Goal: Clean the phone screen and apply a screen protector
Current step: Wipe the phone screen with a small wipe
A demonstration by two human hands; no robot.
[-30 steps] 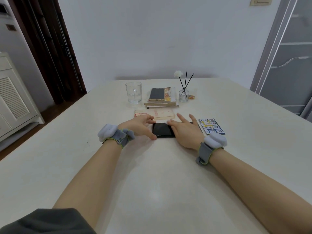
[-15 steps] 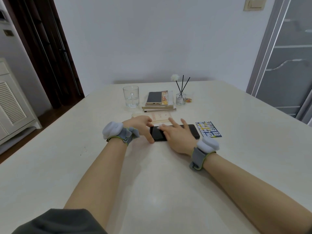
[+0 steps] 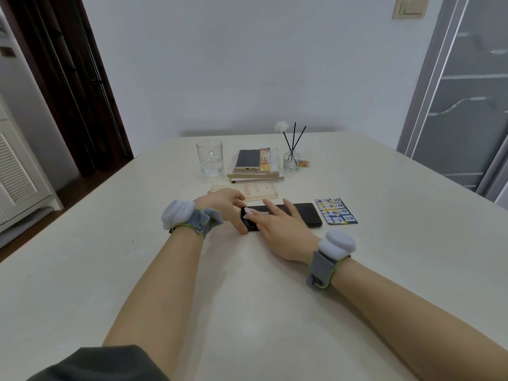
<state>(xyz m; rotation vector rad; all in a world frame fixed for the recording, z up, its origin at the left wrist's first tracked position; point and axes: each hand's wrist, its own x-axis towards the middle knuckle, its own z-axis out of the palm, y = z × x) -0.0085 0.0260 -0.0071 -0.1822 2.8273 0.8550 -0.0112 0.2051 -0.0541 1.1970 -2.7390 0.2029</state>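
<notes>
A black phone (image 3: 305,214) lies flat on the cream table (image 3: 247,298), its long side running left to right. My left hand (image 3: 222,203) grips its left end, thumb at the near edge and fingers over the far edge. My right hand (image 3: 283,229) lies over the left half of the screen, its straight fingers pressing a small white wipe (image 3: 249,212) onto the glass. The right half of the screen is bare and dark. A blue printed packet (image 3: 336,211) lies just right of the phone.
Behind the phone lies a flat beige box (image 3: 258,191). Further back stand a glass mug (image 3: 209,158), a second phone (image 3: 248,159) on stacked books, and a reed diffuser (image 3: 291,160). A wall rises behind the table's far edge.
My right hand has slid left along the screen with the wipe, uncovering the phone's right half. My left hand has stayed at the left end.
</notes>
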